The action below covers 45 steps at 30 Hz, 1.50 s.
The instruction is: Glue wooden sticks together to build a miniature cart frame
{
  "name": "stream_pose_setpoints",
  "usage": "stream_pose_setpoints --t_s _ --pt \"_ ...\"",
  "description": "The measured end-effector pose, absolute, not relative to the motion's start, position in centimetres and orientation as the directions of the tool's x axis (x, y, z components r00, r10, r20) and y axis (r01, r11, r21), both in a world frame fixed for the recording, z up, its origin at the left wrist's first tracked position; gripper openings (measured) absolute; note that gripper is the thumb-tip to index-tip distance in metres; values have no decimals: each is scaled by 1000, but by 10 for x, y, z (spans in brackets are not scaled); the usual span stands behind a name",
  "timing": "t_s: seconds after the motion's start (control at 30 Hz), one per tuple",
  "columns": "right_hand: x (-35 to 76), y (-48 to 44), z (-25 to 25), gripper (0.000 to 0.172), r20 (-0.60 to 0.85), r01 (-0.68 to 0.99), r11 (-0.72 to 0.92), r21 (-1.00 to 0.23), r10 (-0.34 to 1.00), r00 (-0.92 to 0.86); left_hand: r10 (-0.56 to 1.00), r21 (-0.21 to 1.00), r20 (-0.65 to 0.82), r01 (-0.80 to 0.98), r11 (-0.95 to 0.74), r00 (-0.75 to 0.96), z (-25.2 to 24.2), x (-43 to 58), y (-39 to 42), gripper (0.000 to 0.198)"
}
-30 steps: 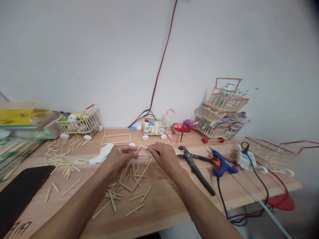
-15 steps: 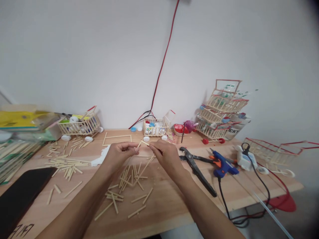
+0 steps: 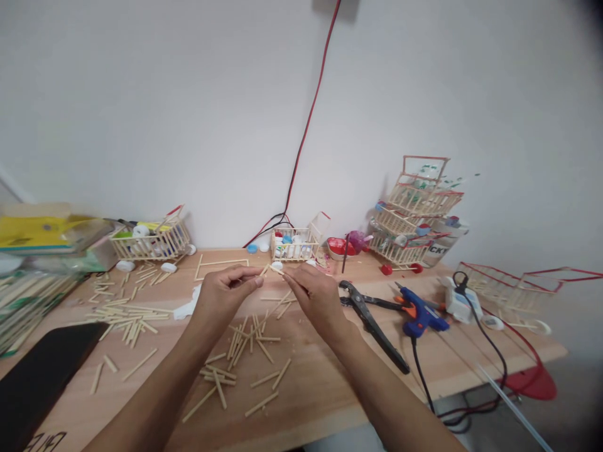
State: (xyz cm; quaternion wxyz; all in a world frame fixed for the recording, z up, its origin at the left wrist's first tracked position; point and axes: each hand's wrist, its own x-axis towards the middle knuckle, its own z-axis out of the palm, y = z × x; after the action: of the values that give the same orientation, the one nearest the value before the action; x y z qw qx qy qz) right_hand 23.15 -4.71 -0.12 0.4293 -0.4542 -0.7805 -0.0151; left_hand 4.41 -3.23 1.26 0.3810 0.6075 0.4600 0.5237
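My left hand (image 3: 225, 294) pinches a short wooden stick (image 3: 265, 270) between thumb and fingers. Another short stick (image 3: 276, 270) is gripped by my right hand (image 3: 315, 302). The two sticks meet at an angle in front of the small stick cart (image 3: 294, 243); whether they are stuck together, I cannot tell. Below the hands lies a loose pile of cut sticks (image 3: 245, 339). A rectangular stick frame (image 3: 221, 262) rests flat behind my left hand, and a torn white piece (image 3: 183, 309) lies beside that wrist.
To the right are black-handled pliers (image 3: 377, 333) and a blue glue gun (image 3: 421, 314) with its cord. Stacked stick carts (image 3: 409, 220) stand at the back right, another cart (image 3: 151, 240) at the back left. A dark phone-like slab (image 3: 47, 376) lies at the left.
Both hands keep the two sticks meeting at nearly the same spot. The camera view has shifted slightly, so the table's contents sit a little lower.
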Motion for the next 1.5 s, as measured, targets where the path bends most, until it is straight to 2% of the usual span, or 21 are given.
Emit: stream_pose_setpoints --t_s 0.13,0.43,1.5 --pt "230 -48 -1 27 704 705 604 -372 679 -210 947 928 319 194 -318 25 12 43 -32 23" --pt "224 -49 0 22 730 696 594 -405 668 -146 971 964 239 114 -241 25 12 47 -36 26" --pt "224 -49 -1 18 741 662 611 -433 660 -124 986 983 167 79 -169 31 7 46 -33 29"
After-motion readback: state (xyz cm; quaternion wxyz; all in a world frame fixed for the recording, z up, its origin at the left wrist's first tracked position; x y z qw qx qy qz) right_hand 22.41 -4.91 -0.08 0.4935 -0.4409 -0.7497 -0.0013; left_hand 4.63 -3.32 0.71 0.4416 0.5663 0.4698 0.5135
